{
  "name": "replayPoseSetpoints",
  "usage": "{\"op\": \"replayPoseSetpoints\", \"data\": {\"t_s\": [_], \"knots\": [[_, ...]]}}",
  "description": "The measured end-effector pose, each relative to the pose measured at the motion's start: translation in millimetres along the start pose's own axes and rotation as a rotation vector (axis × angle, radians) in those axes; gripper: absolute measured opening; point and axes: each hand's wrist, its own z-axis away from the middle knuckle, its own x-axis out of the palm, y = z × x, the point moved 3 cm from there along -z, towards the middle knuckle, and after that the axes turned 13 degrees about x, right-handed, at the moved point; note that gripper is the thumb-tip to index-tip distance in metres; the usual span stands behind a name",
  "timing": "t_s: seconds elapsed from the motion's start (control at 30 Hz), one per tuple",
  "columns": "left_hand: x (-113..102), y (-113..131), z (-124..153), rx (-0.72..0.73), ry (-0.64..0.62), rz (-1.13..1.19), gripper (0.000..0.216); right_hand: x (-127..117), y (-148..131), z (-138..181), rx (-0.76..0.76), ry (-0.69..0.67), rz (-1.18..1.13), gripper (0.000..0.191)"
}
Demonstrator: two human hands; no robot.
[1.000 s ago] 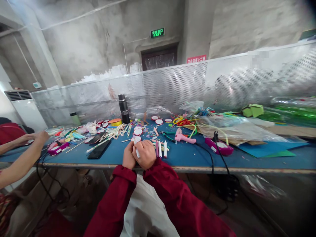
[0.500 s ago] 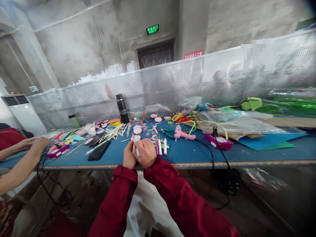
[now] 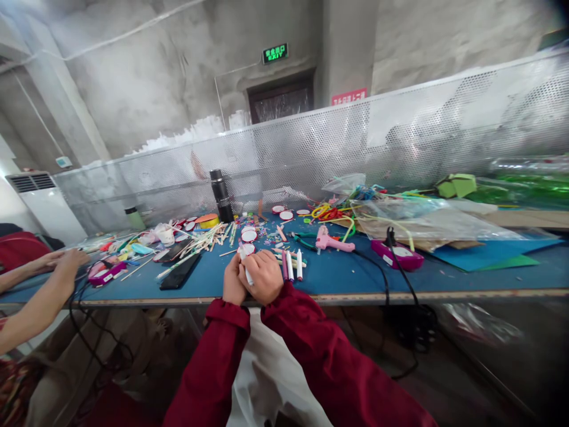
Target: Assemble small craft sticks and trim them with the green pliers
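Observation:
My left hand point(image 3: 233, 281) and my right hand point(image 3: 265, 274) are pressed together near the table's front edge. A white marker point(image 3: 248, 274) slants out of my right hand, its fingers closed round it. The left fingers are closed too, and what they hold is hidden behind the knuckles. Just beyond my fingertips lie white discs with red rims point(image 3: 249, 235). To the right of my hands, several markers point(image 3: 290, 265), white and purple, lie side by side across some light sticks.
A pink glue gun point(image 3: 331, 239) with a black cable lies right of the markers, near a purple box point(image 3: 398, 255). A black phone point(image 3: 180, 271), wooden sticks point(image 3: 202, 240) and a dark flask point(image 3: 221, 196) are to the left. Another person's hands point(image 3: 66, 261) work at far left.
My hands stay together around the marker, with hardly any movement. The whole view has shifted very slightly.

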Motion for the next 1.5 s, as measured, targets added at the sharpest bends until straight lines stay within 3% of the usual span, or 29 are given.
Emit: {"op": "replayPoseSetpoints", "data": {"t_s": [0.63,1.5], "knots": [[-0.7,-7.3,3.1,-0.02,0.022,-0.017,0.027,4.2,2.3,2.3,0.029,-0.013,0.0,0.019],[-0.6,1.0,1.7,-0.005,0.02,-0.003,0.026,2.0,0.8,3.0,0.034,0.002,-0.018,0.021]]}}
